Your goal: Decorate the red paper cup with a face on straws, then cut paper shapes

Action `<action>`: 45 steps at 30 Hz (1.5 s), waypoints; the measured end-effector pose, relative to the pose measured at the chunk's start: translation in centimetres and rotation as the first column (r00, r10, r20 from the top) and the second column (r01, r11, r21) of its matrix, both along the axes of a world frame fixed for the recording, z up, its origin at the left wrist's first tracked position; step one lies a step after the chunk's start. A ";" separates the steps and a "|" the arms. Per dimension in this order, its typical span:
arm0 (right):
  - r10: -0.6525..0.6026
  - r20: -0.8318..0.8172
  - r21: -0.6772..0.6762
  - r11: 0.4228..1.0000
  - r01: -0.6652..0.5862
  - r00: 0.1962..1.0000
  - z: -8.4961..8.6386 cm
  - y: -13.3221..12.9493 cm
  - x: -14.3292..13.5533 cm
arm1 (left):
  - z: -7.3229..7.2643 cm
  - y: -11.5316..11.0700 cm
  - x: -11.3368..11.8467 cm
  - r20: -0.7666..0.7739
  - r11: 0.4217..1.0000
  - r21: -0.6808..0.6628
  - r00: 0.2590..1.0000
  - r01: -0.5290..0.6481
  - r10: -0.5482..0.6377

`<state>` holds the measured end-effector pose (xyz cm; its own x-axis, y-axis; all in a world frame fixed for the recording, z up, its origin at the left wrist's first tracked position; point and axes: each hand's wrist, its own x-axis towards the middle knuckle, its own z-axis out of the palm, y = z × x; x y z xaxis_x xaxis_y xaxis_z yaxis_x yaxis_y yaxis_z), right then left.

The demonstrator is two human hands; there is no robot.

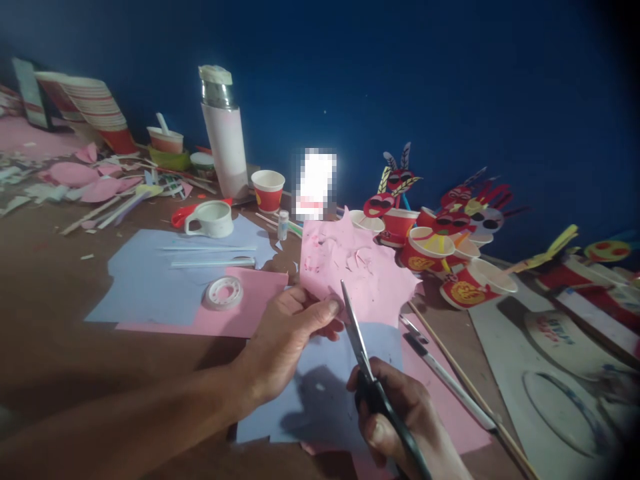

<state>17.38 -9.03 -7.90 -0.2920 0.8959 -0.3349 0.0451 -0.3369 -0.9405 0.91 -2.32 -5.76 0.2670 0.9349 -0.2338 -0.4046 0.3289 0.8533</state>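
Observation:
My left hand (295, 333) pinches the lower left edge of a jagged-edged pink sheet (370, 267) between thumb and fingers. My right hand (405, 407) is closed round the black handles of a pair of scissors (357, 337). The blades look nearly closed and point up and away, their tip just right of my left thumb, over the pink sheet. Blue paper (330, 400) lies on the table beneath both hands.
Left of the hands, a white tape roll (224, 293) rests on pink paper beside blue paper (150, 280). Behind stand a white mug (213, 220), a tall flask (225, 143) and a red cup (268, 190). Decorated cups (430, 250) are at right, near a pen (450, 380) and a thin stick (465, 380).

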 end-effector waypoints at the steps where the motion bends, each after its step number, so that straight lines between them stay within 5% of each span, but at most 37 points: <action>1: -0.003 0.002 -0.001 1.000 0.003 1.000 0.0 0.0 0.0 | 0.0 0.0 0.0 0.002 1.000 0.004 1.000 0.005 -0.005; 38: -0.035 -0.002 -0.012 0.999 0.035 0.999 -0.7 -0.1 0.0 | -0.4 0.1 -0.2 -0.014 0.999 0.024 0.999 0.029 -0.028; 45: 0.055 0.007 0.030 0.998 -0.056 0.998 -0.6 0.3 0.7 | -0.5 0.5 -0.3 -0.064 0.996 0.067 0.997 0.053 -0.049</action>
